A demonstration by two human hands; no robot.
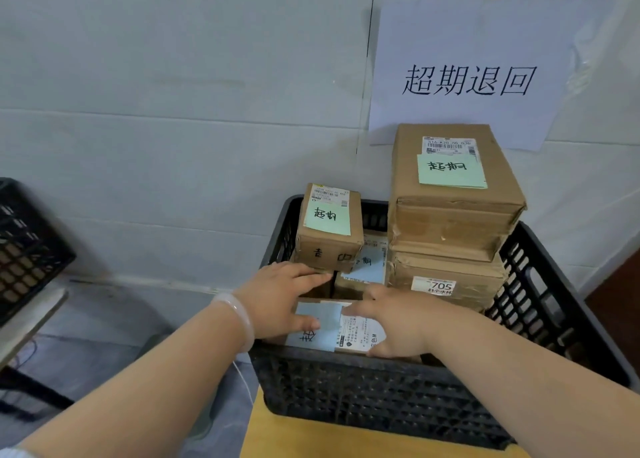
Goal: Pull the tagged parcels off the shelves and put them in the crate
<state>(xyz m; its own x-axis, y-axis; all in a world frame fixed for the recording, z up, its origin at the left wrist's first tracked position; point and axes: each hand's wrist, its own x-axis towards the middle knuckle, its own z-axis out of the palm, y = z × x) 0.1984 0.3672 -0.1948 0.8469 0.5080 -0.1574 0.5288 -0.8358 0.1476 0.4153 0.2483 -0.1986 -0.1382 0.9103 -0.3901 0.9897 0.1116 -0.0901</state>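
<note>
A black plastic crate (540,312) stands against the wall with several cardboard parcels in it. A flat parcel (346,333) with a pale blue tag lies at the crate's front. My left hand (280,298) rests on its left part with fingers spread and the thumb on the tag. My right hand (394,322) lies flat on its right side, fingers pointing left. Behind it stands a small box (329,229) with a green tag. A large box (453,194) with a green tag tops a stack on the right, above a box (446,284) labelled 705.
A white paper sign (467,73) with black characters hangs on the wall above the crate. The crate sits on a yellow surface (311,440). A second black crate (24,246) is at the left edge on a stand. A white cable (242,381) hangs near my left wrist.
</note>
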